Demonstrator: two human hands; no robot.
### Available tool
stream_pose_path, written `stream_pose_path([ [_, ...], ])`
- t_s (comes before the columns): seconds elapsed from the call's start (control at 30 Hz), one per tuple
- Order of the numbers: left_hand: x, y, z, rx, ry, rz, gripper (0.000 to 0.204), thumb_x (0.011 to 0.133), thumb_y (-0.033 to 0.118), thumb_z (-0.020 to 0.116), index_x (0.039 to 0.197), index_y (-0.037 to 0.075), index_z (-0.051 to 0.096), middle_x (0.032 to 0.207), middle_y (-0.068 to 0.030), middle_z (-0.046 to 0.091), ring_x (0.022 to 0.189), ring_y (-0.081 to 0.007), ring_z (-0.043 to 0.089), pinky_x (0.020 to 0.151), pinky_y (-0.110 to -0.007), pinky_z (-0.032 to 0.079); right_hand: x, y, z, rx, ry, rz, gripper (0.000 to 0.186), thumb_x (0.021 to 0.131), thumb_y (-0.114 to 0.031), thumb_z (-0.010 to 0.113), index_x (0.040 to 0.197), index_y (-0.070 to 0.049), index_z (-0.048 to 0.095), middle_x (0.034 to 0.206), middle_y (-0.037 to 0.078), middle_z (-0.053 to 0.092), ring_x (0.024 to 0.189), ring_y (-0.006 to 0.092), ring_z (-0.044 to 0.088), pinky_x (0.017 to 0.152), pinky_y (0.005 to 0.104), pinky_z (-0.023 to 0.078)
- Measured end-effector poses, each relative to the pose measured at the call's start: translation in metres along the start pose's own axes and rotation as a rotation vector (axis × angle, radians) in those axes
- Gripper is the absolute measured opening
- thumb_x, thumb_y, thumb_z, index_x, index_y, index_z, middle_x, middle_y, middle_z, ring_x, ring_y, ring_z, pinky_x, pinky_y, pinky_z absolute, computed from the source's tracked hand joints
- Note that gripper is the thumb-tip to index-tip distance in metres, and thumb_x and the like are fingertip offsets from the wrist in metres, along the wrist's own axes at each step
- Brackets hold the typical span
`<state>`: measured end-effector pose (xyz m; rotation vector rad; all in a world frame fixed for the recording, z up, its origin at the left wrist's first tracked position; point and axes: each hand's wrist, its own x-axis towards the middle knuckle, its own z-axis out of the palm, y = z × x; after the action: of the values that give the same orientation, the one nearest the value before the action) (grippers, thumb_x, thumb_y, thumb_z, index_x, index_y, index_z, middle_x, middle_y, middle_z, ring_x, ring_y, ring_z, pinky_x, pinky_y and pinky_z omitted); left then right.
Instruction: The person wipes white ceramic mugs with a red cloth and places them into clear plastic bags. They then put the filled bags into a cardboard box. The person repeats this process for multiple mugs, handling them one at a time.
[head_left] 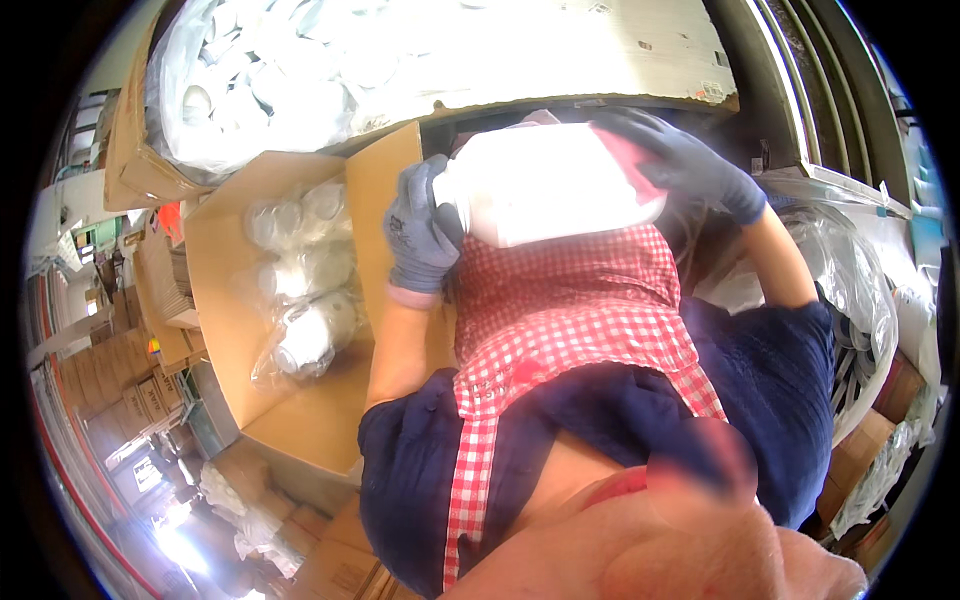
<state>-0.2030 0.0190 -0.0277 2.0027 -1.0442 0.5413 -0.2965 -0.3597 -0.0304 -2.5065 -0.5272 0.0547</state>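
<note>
A white plastic bottle [555, 185] lies sideways in front of my chest, its neck end toward the left. My left hand [420, 225], in a grey glove, is closed around the neck end. My right hand [685, 165], also gloved in grey and smeared by motion, presses a pink cloth [630, 158] against the bottle's right end. Its fingertips are blurred, but the cloth shows between the palm and the bottle. The bottle's upper side is washed out by bright light.
An open cardboard box [290, 420] at the left holds several plastic-wrapped white bottles [305, 335]. Beyond the bottle stands a bright white worktop [590, 60] with a bagged heap of white parts [270, 80]. Clear plastic bags [840, 260] sit at the right.
</note>
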Motion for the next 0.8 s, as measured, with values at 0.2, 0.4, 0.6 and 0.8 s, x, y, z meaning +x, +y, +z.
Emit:
stream_pose_path([
  [0.2,-0.008,-0.011,-0.005,-0.052,0.05,-0.252,0.03,0.098,0.017,0.043,0.118,0.002,0.058,0.105,-0.0216,0.064,0.094,-0.0379,0.064,0.082,-0.042,0.051,0.037,-0.062,0.001,-0.142,0.213,0.015,0.051,0.099,-0.03,0.051,0.144,-0.008,0.044,0.143,0.019,0.049,0.125,0.0357,0.054,0.104,0.043,0.046],
  [0.4,-0.015,-0.024,0.008,-0.06,-0.169,-0.642,0.027,0.103,0.019,0.041,0.118,0.001,0.055,0.103,-0.0188,0.064,0.091,-0.0354,0.064,0.082,-0.041,0.051,0.008,-0.046,0.055,0.552,0.667,0.168,0.05,0.101,-0.025,0.054,0.141,0.003,0.046,0.133,0.015,0.059,0.121,0.02,0.056,0.105,0.0332,0.043],
  [0.6,0.023,0.031,-0.015,-0.281,-0.1,-0.195,0.071,0.091,0.049,0.064,0.134,-0.005,0.046,0.133,-0.0215,0.05,0.12,-0.0344,0.056,0.092,-0.038,0.054,0.007,-0.005,0.046,0.453,0.786,0.249,0.045,0.101,-0.031,0.055,0.129,0.004,0.054,0.108,0.012,0.068,0.099,0.0175,0.065,0.087,0.0309,0.052],
  [0.8,0.052,0.043,-0.031,0.093,0.0,0.349,0.076,0.078,0.062,0.072,0.121,0.001,0.059,0.124,-0.0182,0.056,0.101,-0.0315,0.064,0.081,-0.037,0.056,0.013,-0.028,-0.012,-0.215,0.646,0.159,0.035,0.095,-0.025,0.058,0.122,-0.002,0.059,0.103,0.013,0.068,0.094,0.0237,0.067,0.078,0.0351,0.054],
])
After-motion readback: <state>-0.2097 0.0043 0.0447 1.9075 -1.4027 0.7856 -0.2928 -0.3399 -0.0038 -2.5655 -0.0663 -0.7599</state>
